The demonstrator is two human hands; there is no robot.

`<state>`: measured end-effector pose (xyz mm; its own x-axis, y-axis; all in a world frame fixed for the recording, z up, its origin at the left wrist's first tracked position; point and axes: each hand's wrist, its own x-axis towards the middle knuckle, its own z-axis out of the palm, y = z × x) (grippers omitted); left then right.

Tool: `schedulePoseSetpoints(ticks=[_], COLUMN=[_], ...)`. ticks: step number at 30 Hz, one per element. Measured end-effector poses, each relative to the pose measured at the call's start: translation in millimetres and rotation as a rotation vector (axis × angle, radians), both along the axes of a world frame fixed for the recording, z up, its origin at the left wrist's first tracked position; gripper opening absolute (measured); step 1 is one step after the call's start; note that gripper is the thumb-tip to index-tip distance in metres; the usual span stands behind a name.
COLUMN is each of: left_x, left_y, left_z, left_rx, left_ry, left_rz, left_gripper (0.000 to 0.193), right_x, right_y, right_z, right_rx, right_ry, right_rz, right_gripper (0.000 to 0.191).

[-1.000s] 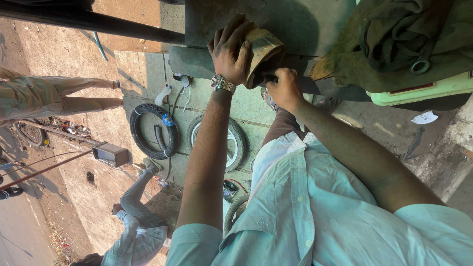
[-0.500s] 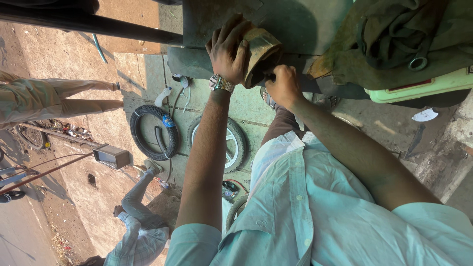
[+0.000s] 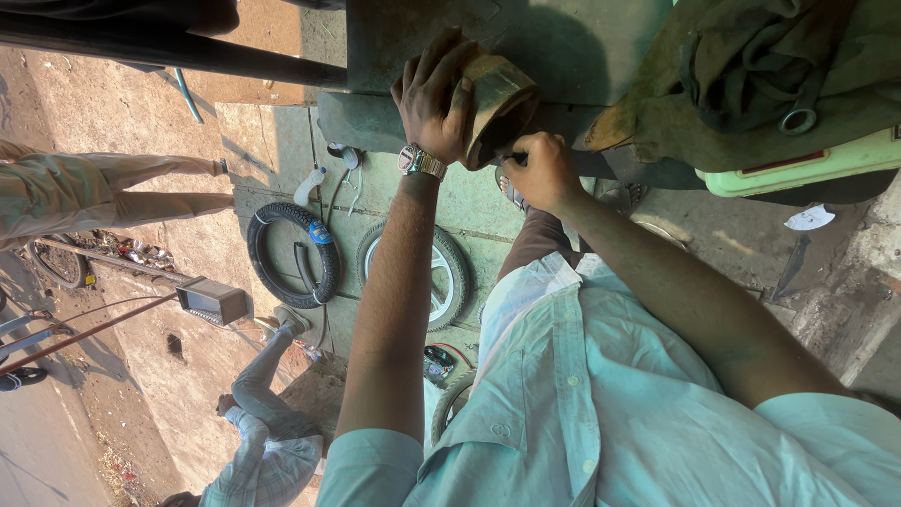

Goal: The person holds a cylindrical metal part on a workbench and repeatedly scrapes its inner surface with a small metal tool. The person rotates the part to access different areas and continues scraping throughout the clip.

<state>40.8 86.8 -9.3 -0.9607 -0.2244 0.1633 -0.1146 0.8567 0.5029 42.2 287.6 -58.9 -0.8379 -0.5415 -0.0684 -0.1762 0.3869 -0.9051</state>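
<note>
- A pale green box (image 3: pixel 807 164) sits at the upper right edge of the bench, partly under a dark, greasy cloth (image 3: pixel 751 66); what it holds cannot be seen. A metal ring (image 3: pixel 800 120) lies on the cloth just above it.
- The left hand (image 3: pixel 434 99) is wrapped around a short, brownish, cylinder-shaped block (image 3: pixel 497 103), fingers spread over its far side and pressing it against the dark grey bench (image 3: pixel 563 47). A metal wristwatch (image 3: pixel 422 161) sits on that wrist.
- The block looks worn and dusty, with a darker end face turned toward the right hand; it stands at the bench's edge, tilted.
- The right hand (image 3: pixel 542 169) is closed in a fist on a small dark tool (image 3: pixel 511 155) whose tip meets the block's lower edge; the tool's kind cannot be told.
- On the paved ground lie a black tyre (image 3: pixel 293 253) and a wheel with a silver rim (image 3: pixel 427 277), near each other.
- Another person in a checked shirt (image 3: pixel 267 460) crouches at lower left, well apart from the hands.
</note>
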Motion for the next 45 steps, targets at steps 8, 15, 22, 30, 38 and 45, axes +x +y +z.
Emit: schedulePoseSetpoints(ticks=[8,15,22,30,38,45], left_x=[-1,-1,0,-1,-1,1], left_y=[2,1,1,2,1,2], left_z=[4,3,2,0,-2,-1], left_rx=[-0.027,-0.001,-0.013,-0.016,-0.032,-0.019], left_ry=[-0.027,-0.035,-0.038,-0.037,-0.028,-0.027], left_rz=[0.014,0.0,0.004,0.006,0.006,0.01], left_gripper=[0.047,0.05,0.049,0.049,0.049,0.047], right_x=[-10,-5,0,-10,-11,-6], right_y=[-1,-1,0,2,9,0], right_z=[17,16,13,16,7,-3], right_rx=[0.295,-0.031,-0.019,0.071,0.059,-0.037], right_ry=[-0.118,-0.164,-0.118,-0.208,-0.03,-0.011], right_rz=[0.017,0.006,0.007,-0.011,-0.048,-0.009], right_gripper=[0.015,0.017,0.018,0.019,0.019,0.019])
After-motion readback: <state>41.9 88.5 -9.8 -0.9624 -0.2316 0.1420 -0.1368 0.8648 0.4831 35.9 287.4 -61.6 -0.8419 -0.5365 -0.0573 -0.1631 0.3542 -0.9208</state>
